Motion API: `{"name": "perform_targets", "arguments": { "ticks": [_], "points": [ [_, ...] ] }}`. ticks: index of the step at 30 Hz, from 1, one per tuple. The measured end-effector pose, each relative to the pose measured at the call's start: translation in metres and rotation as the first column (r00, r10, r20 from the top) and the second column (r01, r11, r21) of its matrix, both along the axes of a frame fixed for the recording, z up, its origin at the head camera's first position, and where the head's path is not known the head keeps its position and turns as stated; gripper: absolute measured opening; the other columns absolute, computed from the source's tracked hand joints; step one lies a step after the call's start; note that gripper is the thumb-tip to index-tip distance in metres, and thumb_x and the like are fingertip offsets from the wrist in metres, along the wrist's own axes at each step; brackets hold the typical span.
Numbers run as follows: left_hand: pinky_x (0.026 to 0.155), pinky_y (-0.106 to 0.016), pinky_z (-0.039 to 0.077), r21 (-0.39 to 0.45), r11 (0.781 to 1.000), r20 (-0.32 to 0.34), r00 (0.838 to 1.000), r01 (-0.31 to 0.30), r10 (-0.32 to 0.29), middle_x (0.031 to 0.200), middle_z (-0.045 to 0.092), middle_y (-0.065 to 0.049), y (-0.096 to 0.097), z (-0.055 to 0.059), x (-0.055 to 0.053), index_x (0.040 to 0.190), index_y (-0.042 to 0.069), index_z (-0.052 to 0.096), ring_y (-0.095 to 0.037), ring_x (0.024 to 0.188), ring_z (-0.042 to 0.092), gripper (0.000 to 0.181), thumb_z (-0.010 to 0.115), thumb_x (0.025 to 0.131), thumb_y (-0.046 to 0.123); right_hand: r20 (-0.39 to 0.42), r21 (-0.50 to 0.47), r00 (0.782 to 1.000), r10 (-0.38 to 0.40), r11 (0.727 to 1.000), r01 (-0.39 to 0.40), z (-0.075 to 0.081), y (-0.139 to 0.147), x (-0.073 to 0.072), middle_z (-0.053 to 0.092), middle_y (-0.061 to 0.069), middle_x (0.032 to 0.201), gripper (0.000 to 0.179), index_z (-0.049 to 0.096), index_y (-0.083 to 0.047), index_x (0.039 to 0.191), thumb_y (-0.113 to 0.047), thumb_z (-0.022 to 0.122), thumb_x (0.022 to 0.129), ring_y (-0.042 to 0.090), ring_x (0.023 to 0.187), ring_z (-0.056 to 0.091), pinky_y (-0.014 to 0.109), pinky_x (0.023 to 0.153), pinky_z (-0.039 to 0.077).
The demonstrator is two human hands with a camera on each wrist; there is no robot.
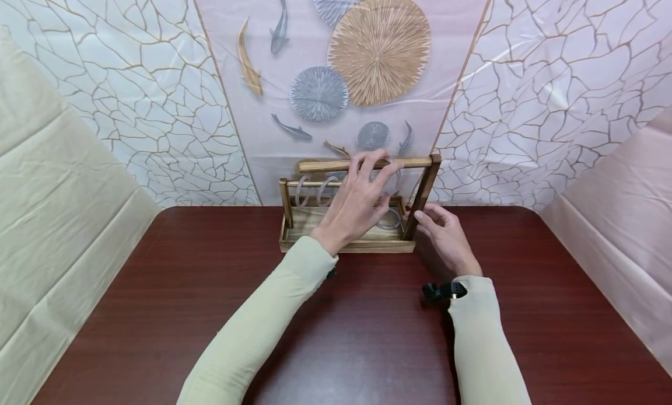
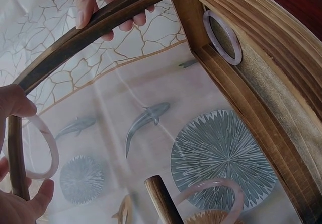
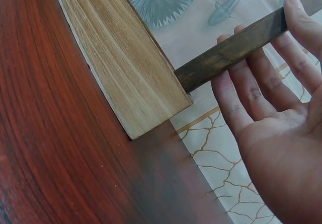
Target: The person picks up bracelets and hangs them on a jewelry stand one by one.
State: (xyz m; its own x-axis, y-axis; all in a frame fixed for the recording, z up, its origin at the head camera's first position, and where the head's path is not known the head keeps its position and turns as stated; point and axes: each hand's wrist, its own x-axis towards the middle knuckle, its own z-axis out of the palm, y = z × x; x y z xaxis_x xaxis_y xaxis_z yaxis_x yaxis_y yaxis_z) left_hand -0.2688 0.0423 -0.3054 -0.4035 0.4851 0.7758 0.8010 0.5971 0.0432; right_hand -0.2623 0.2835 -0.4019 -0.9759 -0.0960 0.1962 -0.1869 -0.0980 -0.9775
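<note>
A wooden bangle stand (image 1: 425, 189) with a tray base stands at the table's far edge. My left hand (image 1: 359, 198) is at the right part of its upper bar (image 1: 315, 166). Index finger and thumb hold a pale translucent bangle (image 2: 52, 153) that encircles this bar. With thumb on one side and fingers on the other, my right hand (image 3: 282, 113) grips the right upright post (image 3: 231, 53). Two more bangles (image 1: 301, 191) hang on the lower bar at the left. Another bangle (image 1: 389, 219) lies in the tray, partly behind my left hand.
The dark red wooden table (image 1: 357, 329) extends in front of the stand. Right behind it hangs a patterned cloth (image 1: 262, 148) with fish and round motifs. Pale cloth panels (image 1: 68, 177) flank both sides of the table.
</note>
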Motion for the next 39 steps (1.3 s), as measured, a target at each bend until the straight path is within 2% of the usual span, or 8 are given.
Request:
{"name": "perform_targets", "arguments": {
  "ticks": [6,14,21,24,39],
  "points": [
    [0.1,-0.037,0.053,-0.005,1.0,0.005,1.0,-0.002,0.002,0.148,0.042,-0.012,0.0011,0.0007,0.0009,0.139,0.015,0.053,-0.03,0.131,0.041,0.062,0.072,0.081,0.003,0.008,0.02,1.0,-0.003,1.0,0.003,0.0006,-0.0009,-0.0003,0.071,-0.001,0.109,0.029,0.062,-0.003,0.124,-0.02,0.065,0.1,0.008,0.105,0.072,0.021,0.092,0.057],
    [0.097,-0.036,0.052,0.0,1.0,-0.01,1.0,0.017,-0.017,0.146,0.044,-0.013,0.0059,0.0012,0.0005,0.139,0.015,0.055,-0.03,0.129,0.042,0.06,0.069,0.083,0.002,0.017,0.037,1.0,-0.016,0.999,0.015,0.0,0.0006,-0.0007,0.069,-0.003,0.109,0.043,0.055,0.006,0.132,-0.021,0.065,0.1,0.009,0.106,0.071,0.022,0.092,0.057],
    [0.101,-0.04,0.05,-0.012,1.0,-0.017,1.0,0.011,-0.011,0.146,0.044,-0.013,0.0084,0.0013,0.0002,0.14,0.016,0.054,-0.032,0.13,0.042,0.059,0.07,0.084,0.002,0.02,0.039,1.0,-0.013,0.999,0.013,0.0013,0.0001,-0.0001,0.07,-0.004,0.109,0.026,0.064,-0.01,0.123,-0.022,0.066,0.1,0.008,0.106,0.07,0.021,0.093,0.056],
    [0.099,-0.039,0.051,-0.015,1.0,-0.024,1.0,0.001,-0.001,0.146,0.044,-0.013,0.0081,0.001,0.0004,0.14,0.016,0.054,-0.032,0.13,0.043,0.059,0.069,0.084,0.003,0.018,0.037,1.0,-0.004,0.999,0.004,0.0017,-0.0007,-0.0001,0.07,-0.003,0.111,0.024,0.065,-0.013,0.122,-0.023,0.066,0.1,0.007,0.106,0.07,0.021,0.094,0.056],
    [0.086,-0.035,0.056,-0.009,1.0,-0.039,0.999,-0.019,0.019,0.151,0.042,-0.01,0.0028,-0.0009,0.0019,0.14,0.018,0.053,-0.03,0.132,0.042,0.059,0.075,0.085,0.01,0.017,0.039,1.0,-0.006,0.999,0.006,0.0005,-0.0005,-0.0014,0.072,-0.004,0.109,0.023,0.065,-0.012,0.121,-0.022,0.065,0.101,0.009,0.108,0.07,0.021,0.093,0.056]
  ]
}}
